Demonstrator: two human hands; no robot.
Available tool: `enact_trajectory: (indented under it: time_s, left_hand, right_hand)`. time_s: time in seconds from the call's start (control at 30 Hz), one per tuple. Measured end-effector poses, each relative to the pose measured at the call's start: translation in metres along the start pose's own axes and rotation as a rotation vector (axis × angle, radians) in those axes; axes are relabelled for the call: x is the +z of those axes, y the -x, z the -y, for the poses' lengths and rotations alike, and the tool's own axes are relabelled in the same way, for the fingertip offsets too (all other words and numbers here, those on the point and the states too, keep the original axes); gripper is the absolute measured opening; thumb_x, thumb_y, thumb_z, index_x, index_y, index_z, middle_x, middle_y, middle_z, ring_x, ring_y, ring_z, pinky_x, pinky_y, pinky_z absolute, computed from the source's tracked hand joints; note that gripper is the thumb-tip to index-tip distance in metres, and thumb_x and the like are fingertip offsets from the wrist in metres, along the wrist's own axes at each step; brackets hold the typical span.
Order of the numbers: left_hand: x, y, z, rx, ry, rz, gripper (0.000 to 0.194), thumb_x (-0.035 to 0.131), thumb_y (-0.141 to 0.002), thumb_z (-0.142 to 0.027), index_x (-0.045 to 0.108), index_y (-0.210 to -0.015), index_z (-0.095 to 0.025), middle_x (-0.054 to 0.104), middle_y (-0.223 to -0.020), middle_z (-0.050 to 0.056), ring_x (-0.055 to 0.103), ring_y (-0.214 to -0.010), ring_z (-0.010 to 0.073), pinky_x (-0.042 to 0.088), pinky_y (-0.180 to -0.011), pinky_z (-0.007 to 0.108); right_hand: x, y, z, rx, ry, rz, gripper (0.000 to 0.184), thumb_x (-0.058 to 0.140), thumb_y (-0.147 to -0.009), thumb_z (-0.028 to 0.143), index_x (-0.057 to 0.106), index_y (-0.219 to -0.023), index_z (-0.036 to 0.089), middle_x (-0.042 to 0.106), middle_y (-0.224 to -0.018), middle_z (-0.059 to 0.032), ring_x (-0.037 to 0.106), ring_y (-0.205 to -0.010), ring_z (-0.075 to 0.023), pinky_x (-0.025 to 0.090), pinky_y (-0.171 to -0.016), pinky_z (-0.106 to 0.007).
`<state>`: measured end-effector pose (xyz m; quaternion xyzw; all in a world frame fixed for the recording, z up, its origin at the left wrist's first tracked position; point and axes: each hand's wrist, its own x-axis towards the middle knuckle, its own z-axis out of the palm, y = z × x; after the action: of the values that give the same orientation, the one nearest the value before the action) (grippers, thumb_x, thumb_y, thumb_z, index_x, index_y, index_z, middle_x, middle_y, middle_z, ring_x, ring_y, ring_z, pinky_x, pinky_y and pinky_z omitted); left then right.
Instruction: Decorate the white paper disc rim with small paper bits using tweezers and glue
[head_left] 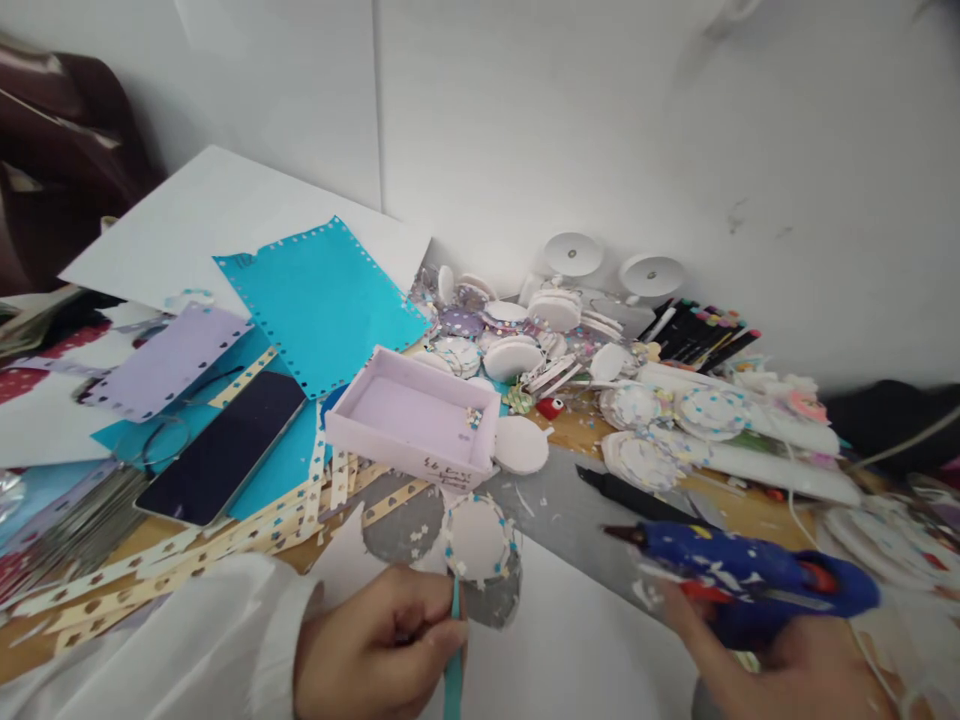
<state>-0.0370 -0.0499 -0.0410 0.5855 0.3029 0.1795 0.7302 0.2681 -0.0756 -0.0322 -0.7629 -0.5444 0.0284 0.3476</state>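
My left hand [386,640] is closed around a slim teal tool [454,685], tapered like tweezers, with its tip at the edge of a round white disc [480,538]. Small blue and white pieces ring this disc. A blue hot glue gun [720,565] with a red trigger is in my right hand [780,660]; the hand is blurred, with its index finger stretched along the gun's underside. The nozzle points left, toward the disc. Just beyond the disc stands a shallow lilac box [412,400] holding a few tiny cut-outs.
Behind the box lie piled white discs [514,355] and a bundle of markers [701,335]. A black cutter [637,495] rests near the nozzle. On the left are a phone [225,445], punched paper strips [277,530] and a blue sheet [322,310]. A wall closes off the back.
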Motion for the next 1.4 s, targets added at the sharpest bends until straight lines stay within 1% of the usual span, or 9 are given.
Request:
enact_trajectory:
  time_s: [0.03,0.17,0.27,0.33,0.47,0.77,0.9,1.17,1.4]
  left_hand:
    - [0.0,0.0,0.001,0.005,-0.047,-0.001,0.056,0.032,-0.085,-0.072,0.034,-0.064,-0.02,0.033,-0.04,-0.008,0.027,-0.034,0.0046,0.02,-0.033,0.016]
    - [-0.002,0.001,-0.001,0.098,-0.238,-0.022,0.056,0.029,-0.088,-0.068,0.031,-0.061,-0.019,0.03,-0.051,-0.005,0.024,-0.046,0.007,0.019,-0.04,0.021]
    - [-0.004,0.001,-0.004,0.089,-0.263,0.03,0.055,0.027,-0.089,-0.067,0.032,-0.063,-0.019,0.028,-0.052,-0.005,0.024,-0.046,0.0079,0.02,-0.043,0.023]
    - [-0.005,0.001,-0.005,0.068,-0.265,0.059,0.054,0.027,-0.089,-0.066,0.031,-0.063,-0.019,0.028,-0.051,-0.005,0.024,-0.046,0.0082,0.02,-0.043,0.024]
    - [-0.005,0.001,-0.005,0.071,-0.273,0.059,0.054,0.029,-0.089,-0.066,0.028,-0.061,-0.02,0.024,-0.05,-0.006,0.022,-0.045,0.0081,0.018,-0.043,0.025]
    - [-0.006,0.001,-0.005,0.099,-0.262,0.069,0.052,0.033,-0.09,-0.061,0.025,-0.059,-0.02,0.021,-0.049,-0.007,0.02,-0.044,0.0076,0.016,-0.042,0.025]
    - [-0.006,0.001,-0.008,0.097,-0.279,0.063,0.047,0.04,-0.09,-0.052,0.025,-0.059,-0.02,0.021,-0.049,-0.007,0.02,-0.044,0.0077,0.017,-0.043,0.025]
    - [-0.005,0.001,-0.007,0.093,-0.277,0.077,0.045,0.039,-0.091,-0.049,0.025,-0.059,-0.02,0.022,-0.049,-0.007,0.021,-0.044,0.0079,0.017,-0.043,0.026]
    - [-0.007,0.0,-0.003,0.148,-0.259,0.061,0.043,0.041,-0.09,-0.042,0.024,-0.058,-0.02,0.02,-0.048,-0.008,0.019,-0.043,0.0072,0.015,-0.042,0.025]
  right_hand:
    - [0.007,0.005,0.008,0.041,0.019,-0.011,0.034,0.068,-0.065,0.052,0.057,-0.077,0.023,0.065,-0.06,-0.0047,0.061,-0.053,-0.026,0.047,-0.047,-0.037]
    - [0.036,0.029,0.029,-0.03,-0.065,0.063,0.026,0.058,-0.073,0.048,0.055,-0.074,0.022,0.066,-0.064,-0.0063,0.062,-0.06,-0.025,0.049,-0.052,-0.036]
    - [0.048,0.045,0.029,-0.057,-0.105,0.12,0.026,0.052,-0.078,0.046,0.057,-0.084,0.021,0.067,-0.067,-0.007,0.064,-0.062,-0.0255,0.051,-0.053,-0.035]
    - [0.052,0.052,0.025,-0.065,-0.106,0.141,0.034,0.049,-0.08,0.049,0.057,-0.096,0.02,0.07,-0.078,-0.0104,0.066,-0.072,-0.0293,0.052,-0.057,-0.037]
    - [0.055,0.056,0.02,-0.084,-0.126,0.155,0.045,0.048,-0.08,0.054,0.054,-0.107,0.018,0.068,-0.101,-0.0164,0.064,-0.096,-0.0352,0.055,-0.067,-0.04]
    - [0.049,0.053,0.018,-0.1,-0.045,0.22,0.044,0.047,-0.082,0.055,0.055,-0.105,0.019,0.072,-0.088,-0.0151,0.069,-0.076,-0.0339,0.055,-0.06,-0.041]
    - [0.049,0.052,0.02,-0.118,-0.09,0.234,0.041,0.049,-0.081,0.05,0.053,-0.107,0.019,0.072,-0.093,-0.0161,0.069,-0.083,-0.0344,0.055,-0.063,-0.04]
    - [0.051,0.054,0.025,-0.093,-0.082,0.187,0.04,0.047,-0.082,0.053,0.055,-0.104,0.02,0.07,-0.098,-0.0156,0.066,-0.092,-0.0363,0.053,-0.07,-0.044]
    - [0.052,0.056,0.022,-0.123,-0.072,0.17,0.046,0.045,-0.084,0.057,0.055,-0.106,0.019,0.07,-0.096,-0.0164,0.066,-0.086,-0.0343,0.052,-0.071,-0.044]
